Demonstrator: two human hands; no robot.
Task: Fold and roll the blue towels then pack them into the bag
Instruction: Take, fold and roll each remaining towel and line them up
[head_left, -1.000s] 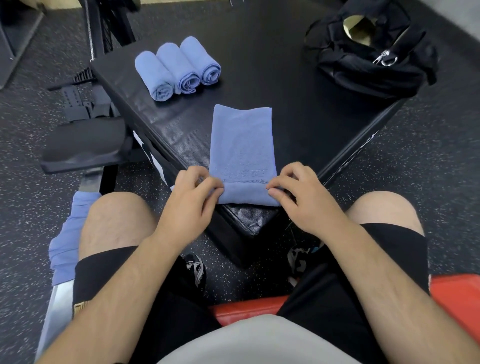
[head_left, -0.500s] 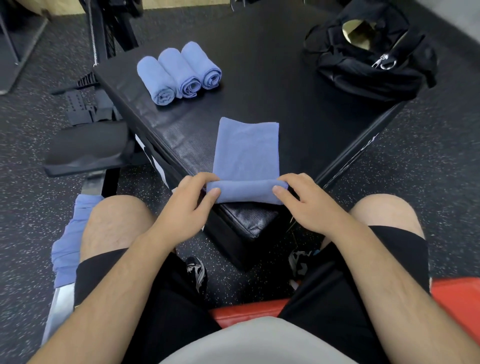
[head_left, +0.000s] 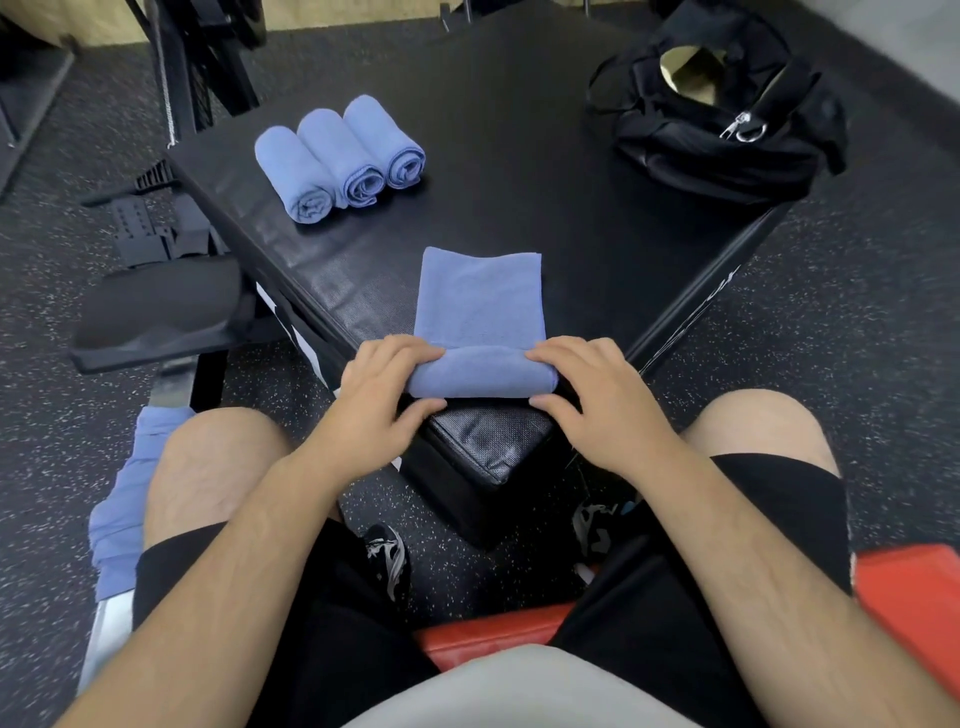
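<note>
The blue towel (head_left: 479, 312) lies at the near corner of the black padded desk (head_left: 519, 187). Its near end is wound into a roll that spans almost the full width between the corner's two edges, and the flat remainder reaches toward the desk's middle. The left hand (head_left: 382, 400) grips the roll's left end, fingers curled over the top and thumb on the near side. The right hand (head_left: 597, 397) grips the right end the same way. Open desk top runs beyond the flat end. Three rolled towels (head_left: 340, 156) lie touching side by side near the far left edge, and the black bag (head_left: 727, 156), mouth open, sits at the far right corner. More blue cloth (head_left: 122, 509) lies beside the left thigh.
</note>
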